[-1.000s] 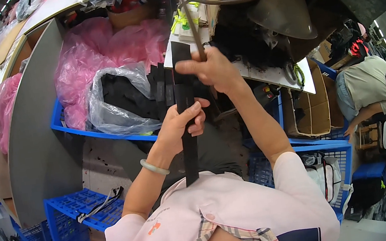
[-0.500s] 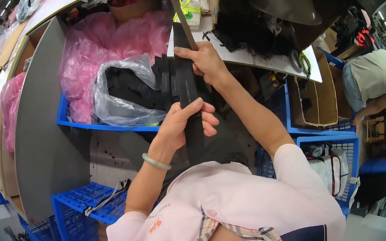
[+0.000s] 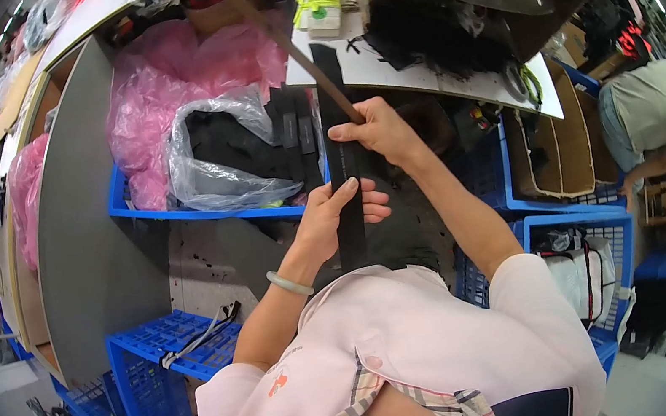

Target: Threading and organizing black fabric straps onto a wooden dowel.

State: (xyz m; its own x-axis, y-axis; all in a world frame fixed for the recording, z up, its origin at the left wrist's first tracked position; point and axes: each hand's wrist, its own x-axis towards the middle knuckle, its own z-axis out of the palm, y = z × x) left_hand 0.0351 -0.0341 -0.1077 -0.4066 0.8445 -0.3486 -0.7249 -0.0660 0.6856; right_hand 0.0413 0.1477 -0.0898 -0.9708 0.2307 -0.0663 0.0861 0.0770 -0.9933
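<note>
A long black strap (image 3: 344,181) runs upright in the middle of the view, its lower end hanging just above the person's pink shirt (image 3: 396,352) and its upper end reaching the white work board (image 3: 450,72) farther off. Nearest, the left hand (image 3: 334,218) is wrapped around the strap's lower part, thumb on one side and fingers curled over its front, with a pale green bangle (image 3: 288,283) on the wrist. Low on the left stand empty blue plastic crates (image 3: 161,377), one with a loose strap end draped over its rim. Low on the right another blue crate (image 3: 587,257) holds white bagged goods. Farther up, the right hand (image 3: 377,129) is clenched around a thin brown stick (image 3: 285,49) that slants up to the far left, and it presses against the strap's upper part. Behind the hands, a blue tray (image 3: 181,215) on a shelf carries a clear plastic bag (image 3: 215,156) of black pieces, with pink plastic bags (image 3: 187,75) beyond it. At the far right another person (image 3: 644,122) in a grey top bends over near cardboard boxes (image 3: 561,133).
</note>
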